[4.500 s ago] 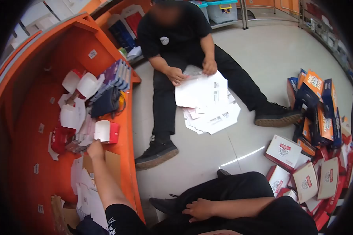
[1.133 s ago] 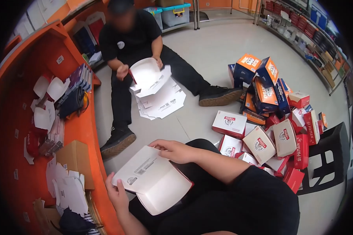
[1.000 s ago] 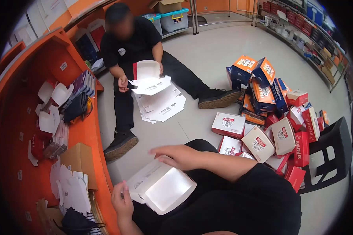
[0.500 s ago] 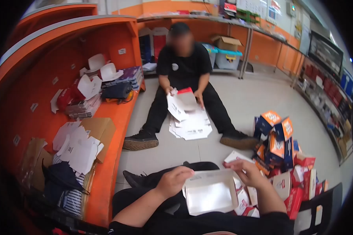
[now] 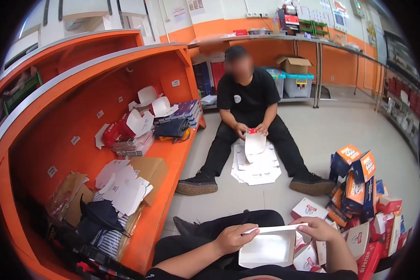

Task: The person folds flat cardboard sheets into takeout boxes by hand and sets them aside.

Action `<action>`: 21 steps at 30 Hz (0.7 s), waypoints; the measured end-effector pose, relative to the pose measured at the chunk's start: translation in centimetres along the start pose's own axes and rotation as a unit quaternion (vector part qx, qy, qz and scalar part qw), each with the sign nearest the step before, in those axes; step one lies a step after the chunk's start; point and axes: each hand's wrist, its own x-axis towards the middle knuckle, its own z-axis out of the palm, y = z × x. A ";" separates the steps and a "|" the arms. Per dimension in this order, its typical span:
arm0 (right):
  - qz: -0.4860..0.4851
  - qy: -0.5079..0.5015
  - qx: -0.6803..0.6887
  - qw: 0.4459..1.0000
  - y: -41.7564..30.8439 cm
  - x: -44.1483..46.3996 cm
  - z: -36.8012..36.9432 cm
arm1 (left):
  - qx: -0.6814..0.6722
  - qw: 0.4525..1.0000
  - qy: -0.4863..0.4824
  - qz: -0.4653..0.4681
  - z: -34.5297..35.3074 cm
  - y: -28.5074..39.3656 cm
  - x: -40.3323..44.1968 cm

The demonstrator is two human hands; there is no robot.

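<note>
Both hands are busy with one white open-topped box (image 5: 267,249), held up over the lap with the inside facing back at the wearer. Left hand (image 5: 234,239) has its fingers curled in on the box's upper left corner, right hand (image 5: 318,228) is gripping the upper right corner, thumb showing near the rim. Can't tell if the bottom rests on the legs.

Room-wise, the right side is the tight one: a heap of red-and-white boxes (image 5: 357,238) is just beside that hand, with orange-and-navy boxes (image 5: 354,189) farther back. On the left there's a bit of slack, knees then a strip of floor (image 5: 308,126) before the edge of the orange shelf (image 5: 176,172). Straight ahead, floor shows up to the co-worker's (image 5: 247,95) spread shoes, with flat white sheets (image 5: 256,173) stacked between the legs.
</note>
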 end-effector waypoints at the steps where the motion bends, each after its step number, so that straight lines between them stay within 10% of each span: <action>1: 0.006 0.007 -0.014 1.000 -0.5 -0.3 0.0 | -0.004 1.000 0.000 0.001 0.0 -0.1 -0.1; 6: -0.062 0.146 -0.167 0.973 -0.6 -1.1 1.6 | -0.059 0.998 -0.019 -0.019 0.7 -0.1 -0.2; 13: -0.169 0.191 -0.211 0.943 -0.9 -0.4 2.1 | -0.195 0.918 -0.155 -0.308 -2.2 2.2 1.4; 21: -0.192 0.144 -0.302 0.922 -3.1 0.6 1.7 | -0.034 0.989 -0.050 -0.133 -1.0 0.6 0.3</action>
